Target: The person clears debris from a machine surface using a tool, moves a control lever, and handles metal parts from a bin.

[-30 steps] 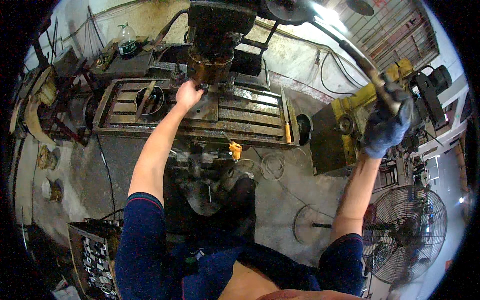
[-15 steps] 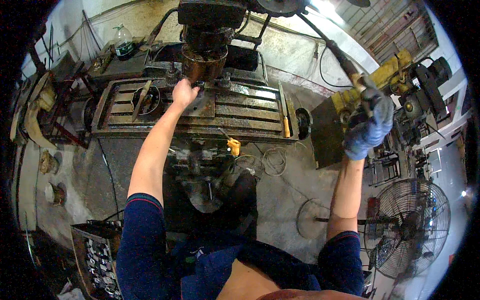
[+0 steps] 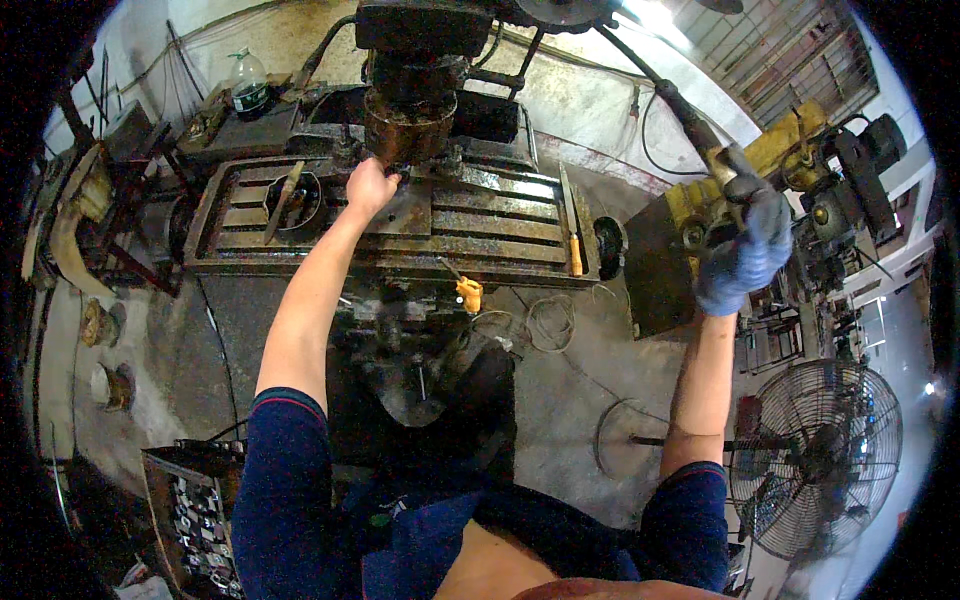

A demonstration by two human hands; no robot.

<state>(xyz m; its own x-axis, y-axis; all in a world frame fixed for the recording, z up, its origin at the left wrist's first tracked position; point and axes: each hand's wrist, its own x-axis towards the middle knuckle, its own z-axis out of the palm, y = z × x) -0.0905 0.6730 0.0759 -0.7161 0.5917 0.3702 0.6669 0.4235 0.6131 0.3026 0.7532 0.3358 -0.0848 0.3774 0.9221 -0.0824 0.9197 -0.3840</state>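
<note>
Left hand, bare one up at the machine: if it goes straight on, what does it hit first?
Probably the rusty spindle head; the left hand already sits just beneath it above the slotted table, though depth is unclear.

The floor (image 3: 580,400) is grey concrete, dirty and stained, with loops of thin wire (image 3: 545,320) lying on it. A big round fan (image 3: 815,460) stands on the right, and behind it is a yellow machine (image 3: 790,150) with a barred window (image 3: 790,50) high up where bright light comes in. The back wall (image 3: 570,90) is rough and pale, a plastic bottle (image 3: 248,82) stands on a bench on the left, and a box of small metal parts (image 3: 195,510) sits low on the floor.
</note>
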